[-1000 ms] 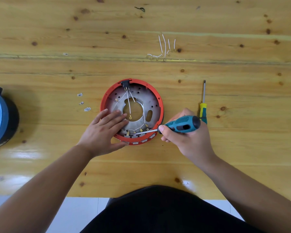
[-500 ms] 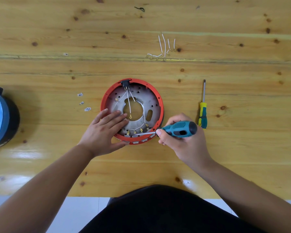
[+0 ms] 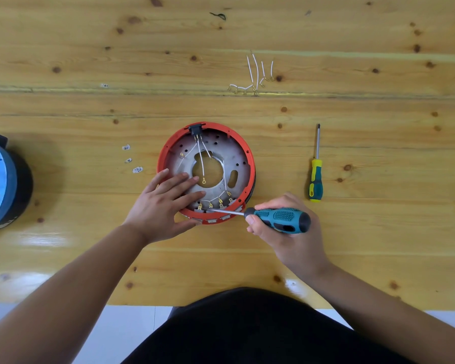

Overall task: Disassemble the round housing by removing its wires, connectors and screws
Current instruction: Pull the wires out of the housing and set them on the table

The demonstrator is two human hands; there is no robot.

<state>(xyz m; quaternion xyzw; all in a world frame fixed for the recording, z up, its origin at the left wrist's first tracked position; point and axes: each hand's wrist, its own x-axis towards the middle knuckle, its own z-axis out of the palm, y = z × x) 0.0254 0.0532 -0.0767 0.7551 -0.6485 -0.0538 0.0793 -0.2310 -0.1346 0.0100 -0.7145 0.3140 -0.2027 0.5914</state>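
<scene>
The round housing (image 3: pixel 243 151) has a red rim and a grey metal plate with a central hole; it lies flat in the middle of the wooden table. White wires (image 3: pixel 200 160) run from a black connector (image 3: pixel 195 129) at its far edge, and several gold terminals (image 3: pixel 216 203) sit along the near edge. My left hand (image 3: pixel 163 206) rests flat on the housing's left side, thumb against the rim. My right hand (image 3: pixel 286 232) grips a teal screwdriver (image 3: pixel 276 218); its shaft points left, with the tip at the near-edge terminals.
A second, smaller yellow-and-teal screwdriver (image 3: pixel 316 177) lies to the right of the housing. Removed white wires (image 3: pixel 252 76) lie farther back. Small white labels (image 3: pixel 132 160) sit left of the housing. A blue and black round part (image 3: pixel 3 182) stands at the left edge.
My right hand has lowered the screwdriver handle and shifted slightly toward me, keeping the tip at the near-edge terminals. My left hand and the housing have stayed put.
</scene>
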